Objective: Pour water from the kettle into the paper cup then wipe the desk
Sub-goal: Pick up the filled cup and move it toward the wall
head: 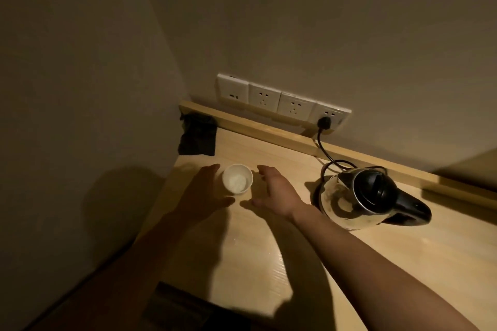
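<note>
I'm holding both hands open, left grip (200, 191) and right grip (271, 191) flanking the cup (237, 179) on the desk (269, 250), neither touching it. The kettle (360, 199) is sitting just right of my right grip, handle pointing away right, so that hand is nearer.

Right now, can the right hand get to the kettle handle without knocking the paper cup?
Probably yes. The right hand is open beside the paper cup, not touching it, and the kettle stands on its far side from the cup. Its black handle points away to the right, with bare desk between.
</note>
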A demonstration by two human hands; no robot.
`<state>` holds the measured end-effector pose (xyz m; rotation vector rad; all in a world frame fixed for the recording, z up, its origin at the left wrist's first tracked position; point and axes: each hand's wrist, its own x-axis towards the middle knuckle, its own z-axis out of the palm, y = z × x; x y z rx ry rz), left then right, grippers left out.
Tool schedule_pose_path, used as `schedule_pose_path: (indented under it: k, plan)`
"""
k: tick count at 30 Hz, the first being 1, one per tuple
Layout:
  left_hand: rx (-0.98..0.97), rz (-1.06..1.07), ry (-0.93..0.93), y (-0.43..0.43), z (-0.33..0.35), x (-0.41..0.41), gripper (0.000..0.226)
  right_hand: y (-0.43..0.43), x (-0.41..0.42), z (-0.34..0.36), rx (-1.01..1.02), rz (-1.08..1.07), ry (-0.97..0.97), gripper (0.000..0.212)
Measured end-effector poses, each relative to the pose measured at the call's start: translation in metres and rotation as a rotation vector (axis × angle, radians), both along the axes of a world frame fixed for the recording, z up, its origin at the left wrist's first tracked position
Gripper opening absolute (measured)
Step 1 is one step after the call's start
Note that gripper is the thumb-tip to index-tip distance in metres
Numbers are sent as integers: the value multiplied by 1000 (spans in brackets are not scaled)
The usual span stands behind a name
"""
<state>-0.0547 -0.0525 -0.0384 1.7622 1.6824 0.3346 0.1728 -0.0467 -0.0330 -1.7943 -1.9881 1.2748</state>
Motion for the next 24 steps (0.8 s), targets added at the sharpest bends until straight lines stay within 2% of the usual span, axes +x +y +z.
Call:
schedule_pose_path:
  k: [2,4,7,15,24]
  plan:
    - [-14,-21,-17,12,-8,4,86,2,-12,-12,-26,-29,1,99]
    - [6,-45,-74,16,-13,7,76,3,-21,-19,-7,-77,24,85]
    - [36,-50,-145,12,-19,5,74,2,-30,-20,1,-165,73,71]
    - [35,-91,-237,28,-24,-3,73,12,-33,-14,27,-206,100,68]
    - [9,-130,-292,93,-16,6,73,63,-23,-6,89,-249,79,68]
